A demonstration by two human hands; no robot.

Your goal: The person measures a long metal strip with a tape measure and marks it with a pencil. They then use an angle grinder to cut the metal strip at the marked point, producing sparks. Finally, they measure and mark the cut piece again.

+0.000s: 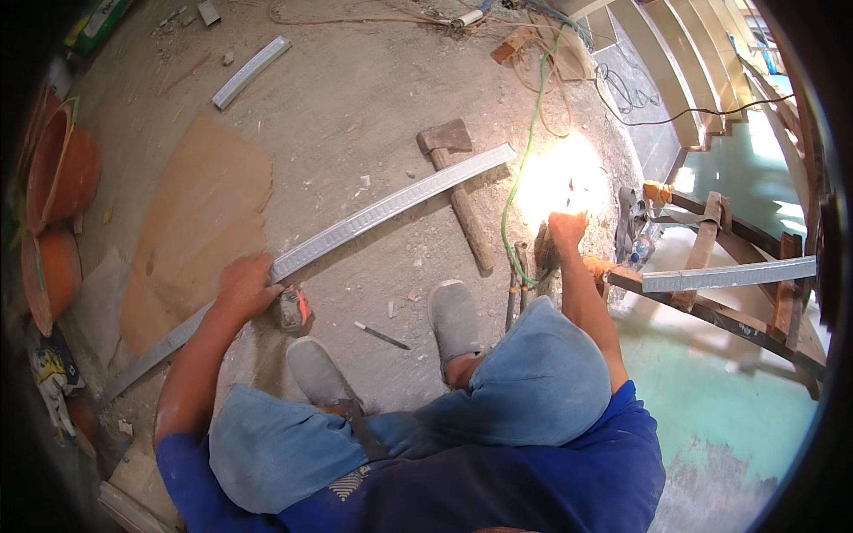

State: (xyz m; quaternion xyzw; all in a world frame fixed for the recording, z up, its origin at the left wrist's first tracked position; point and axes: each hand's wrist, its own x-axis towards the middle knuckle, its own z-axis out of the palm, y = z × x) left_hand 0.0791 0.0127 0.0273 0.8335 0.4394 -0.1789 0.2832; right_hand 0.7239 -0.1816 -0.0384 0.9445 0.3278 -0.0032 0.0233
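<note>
My left hand is closed around a long perforated metal channel, which slants across the dusty floor. The channel's far part lies over the wooden handle of a hatchet. Beside my left fingers sits a tape measure with an orange-red patch. My right hand reaches forward into a bright patch of sunlight, fingers curled; glare hides what they hold. A dark long-handled tool lies just left of my right forearm. Between my shoes rests a thin pen or pencil.
A green cable loops past my right hand. Rusty metal framing carrying another channel stands at the right, near a lower floor. Orange buckets and a brown board lie left; a short channel piece lies farther off.
</note>
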